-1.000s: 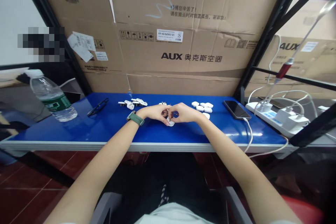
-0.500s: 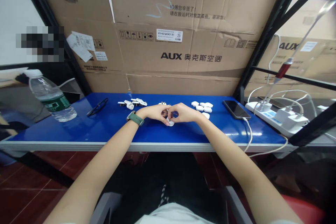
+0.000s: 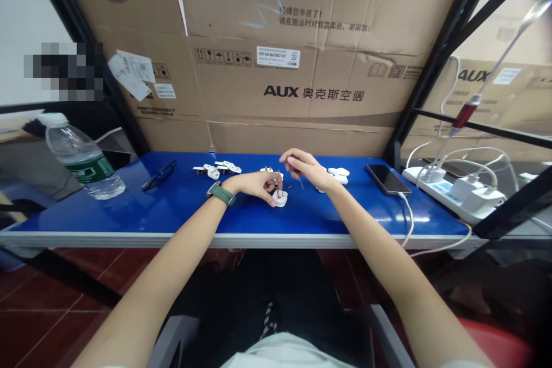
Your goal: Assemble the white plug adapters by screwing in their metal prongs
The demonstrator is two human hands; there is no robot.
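My left hand, with a green-banded watch on its wrist, pinches a small white plug housing against the blue tabletop. Its upper side shows metal parts inside. My right hand is raised to the right of it, fingers curled. A thin rod sticks down from under these fingers; its kind is too small to tell. A tiny brass-coloured piece lies just right of the housing. Behind my left hand are more white plug parts, partly hidden.
White plug parts with pins lie to the left, beside black glasses and a water bottle. White covers sit behind my right wrist. A phone on a cable and a power strip are at right. Cardboard stands behind.
My right hand has lifted off the plug housing and moved up and to the right, baring the housing's inside. My left hand stays in place on it.
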